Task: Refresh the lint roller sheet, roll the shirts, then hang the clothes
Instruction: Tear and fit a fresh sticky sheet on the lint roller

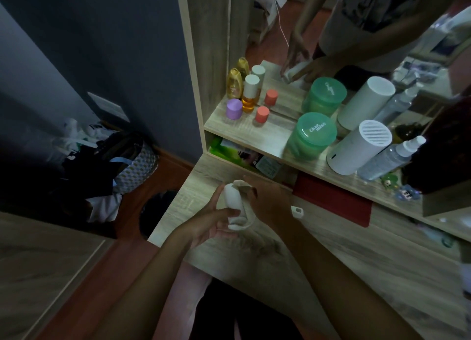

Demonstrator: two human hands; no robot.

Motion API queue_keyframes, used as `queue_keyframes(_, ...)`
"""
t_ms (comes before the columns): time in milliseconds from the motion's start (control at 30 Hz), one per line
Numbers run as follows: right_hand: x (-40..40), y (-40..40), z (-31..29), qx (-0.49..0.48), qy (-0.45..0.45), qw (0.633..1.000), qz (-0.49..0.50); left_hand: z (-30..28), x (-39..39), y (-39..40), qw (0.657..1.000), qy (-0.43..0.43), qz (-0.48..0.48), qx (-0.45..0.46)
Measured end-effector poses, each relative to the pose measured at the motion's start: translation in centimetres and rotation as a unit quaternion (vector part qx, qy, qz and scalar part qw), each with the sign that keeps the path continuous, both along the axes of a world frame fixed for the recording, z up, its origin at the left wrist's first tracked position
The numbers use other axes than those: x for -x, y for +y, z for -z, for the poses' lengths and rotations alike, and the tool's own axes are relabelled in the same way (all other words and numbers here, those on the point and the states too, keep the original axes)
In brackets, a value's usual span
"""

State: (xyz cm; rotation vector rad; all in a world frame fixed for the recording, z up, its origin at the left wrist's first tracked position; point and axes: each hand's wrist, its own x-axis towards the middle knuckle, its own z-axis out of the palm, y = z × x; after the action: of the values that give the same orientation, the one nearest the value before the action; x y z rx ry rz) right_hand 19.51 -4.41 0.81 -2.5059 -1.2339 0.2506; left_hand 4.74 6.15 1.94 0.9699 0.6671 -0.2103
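Observation:
Over the wooden dresser top (339, 258), my left hand (214, 221) grips the white roll of the lint roller (232, 196). My right hand (267, 199) pinches a loose, crumpled sheet (243, 185) that is partly peeled from the roll and hangs down beside it. The roller's handle is hidden by my hands. No shirts on hangers are in view.
A shelf (254, 132) against the mirror holds small bottles, a green jar (309, 136), a white cylinder (359, 148) and a spray bottle (392, 156). A red flat item (334, 199) and a small white piece (297, 211) lie on the dresser. A laundry basket (127, 166) stands on the floor at the left.

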Motion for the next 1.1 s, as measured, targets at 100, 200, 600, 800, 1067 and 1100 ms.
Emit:
queue_keyframes(100,-0.1,0.2,0.0,0.003,0.008,1.000,-0.001,-0.1,-0.1,0.2,1.000,0.001,0.004,0.007)
queue_keyframes(200,-0.2,0.2,-0.8,-0.014,0.029,0.999,0.006,-0.1,-0.1,0.7,1.000,-0.008,0.010,0.025)
queue_keyframes(600,0.3,0.3,-2.2,-0.037,-0.013,0.999,0.002,-0.6,-0.2,0.9,0.998,-0.025,0.015,0.050)
queue_keyframes(800,0.3,0.5,-3.2,-0.123,-0.040,0.992,-0.002,-1.2,-0.4,0.5,0.997,-0.040,-0.016,0.057)
queue_keyframes(1067,0.9,0.3,-1.9,-0.107,-0.045,0.993,0.024,-0.8,-0.5,0.2,1.000,-0.015,0.005,0.023)
queue_keyframes(1100,0.9,0.3,-1.6,-0.102,-0.043,0.994,0.025,-0.7,-0.4,0.2,1.000,-0.014,0.006,0.022)
